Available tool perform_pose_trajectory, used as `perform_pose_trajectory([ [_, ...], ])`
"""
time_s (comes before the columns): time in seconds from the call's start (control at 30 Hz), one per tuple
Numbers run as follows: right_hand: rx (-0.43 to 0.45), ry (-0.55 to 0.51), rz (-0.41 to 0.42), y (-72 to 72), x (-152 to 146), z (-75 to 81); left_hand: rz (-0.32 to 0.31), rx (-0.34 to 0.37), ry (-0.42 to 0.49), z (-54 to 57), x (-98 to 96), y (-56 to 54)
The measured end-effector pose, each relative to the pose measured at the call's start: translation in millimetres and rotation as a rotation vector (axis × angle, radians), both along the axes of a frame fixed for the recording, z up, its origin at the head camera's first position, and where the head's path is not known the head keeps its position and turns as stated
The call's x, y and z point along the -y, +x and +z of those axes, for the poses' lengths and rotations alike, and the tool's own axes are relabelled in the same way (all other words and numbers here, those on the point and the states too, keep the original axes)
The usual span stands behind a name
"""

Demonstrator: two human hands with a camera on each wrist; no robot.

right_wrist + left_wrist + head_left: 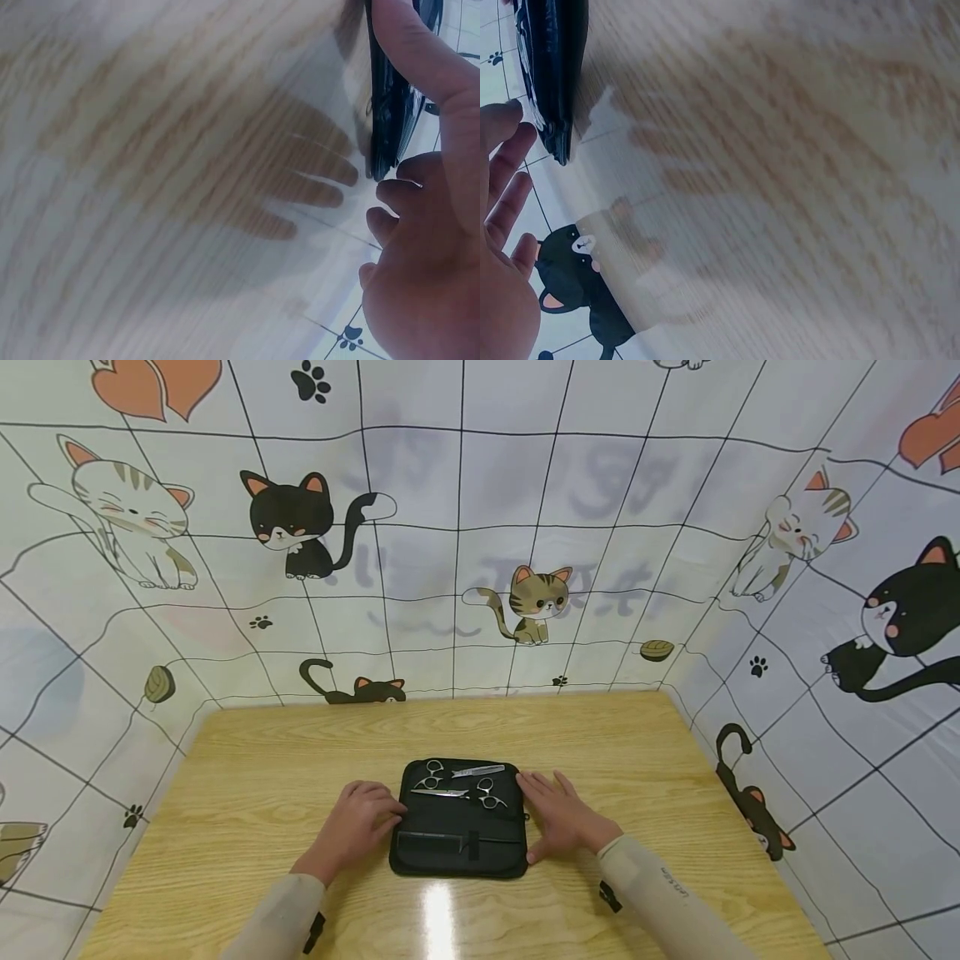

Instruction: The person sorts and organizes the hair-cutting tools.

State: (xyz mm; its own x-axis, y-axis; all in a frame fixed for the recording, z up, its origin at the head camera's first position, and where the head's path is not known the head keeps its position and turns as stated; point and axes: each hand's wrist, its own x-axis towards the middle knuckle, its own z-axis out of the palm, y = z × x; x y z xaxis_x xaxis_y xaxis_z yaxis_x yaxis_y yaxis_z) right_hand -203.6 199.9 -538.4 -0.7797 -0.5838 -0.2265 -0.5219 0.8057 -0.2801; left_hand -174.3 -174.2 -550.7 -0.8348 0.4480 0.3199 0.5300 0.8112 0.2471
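A black zip case (459, 816) lies opened flat on the wooden table. Two pairs of silver scissors sit in its upper part: the upper pair (477, 771) with handles to the left, the lower pair (441, 792) with handles to the right. A dark comb (427, 842) appears tucked in the lower pocket beside a small strap. My left hand (360, 818) is at the case's left edge, fingers loosely bent. Along the right edge, my right hand (558, 814) touches the case with fingers spread and thumb near the lower corner. Neither wrist view shows the case's contents clearly.
The light wooden table (300, 743) extends around the case, with a bright reflection at its front. White cloth walls (420, 560) printed with cats and grid lines enclose the back and both sides.
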Motion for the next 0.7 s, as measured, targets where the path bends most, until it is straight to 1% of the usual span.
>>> perform_pose_trajectory([
  [0.2,-0.019,0.012,-0.030,-5.4,-7,-0.1,0.031,-0.012,-0.007,-0.5,3.3,-3.9],
  [0.37,-0.040,-0.019,-0.071,-10.1,-9,1.0,0.070,-0.017,-0.005,1.0,4.2,-5.9],
  [0.57,-0.110,-0.041,-0.093,-18.8,-7,0.5,0.129,0.038,-0.031,2.8,3.3,-10.4],
  [0.7,-0.130,-0.030,-0.110,-24.9,-4,-0.2,0.155,0.083,-0.060,2.5,2.2,-15.2],
])
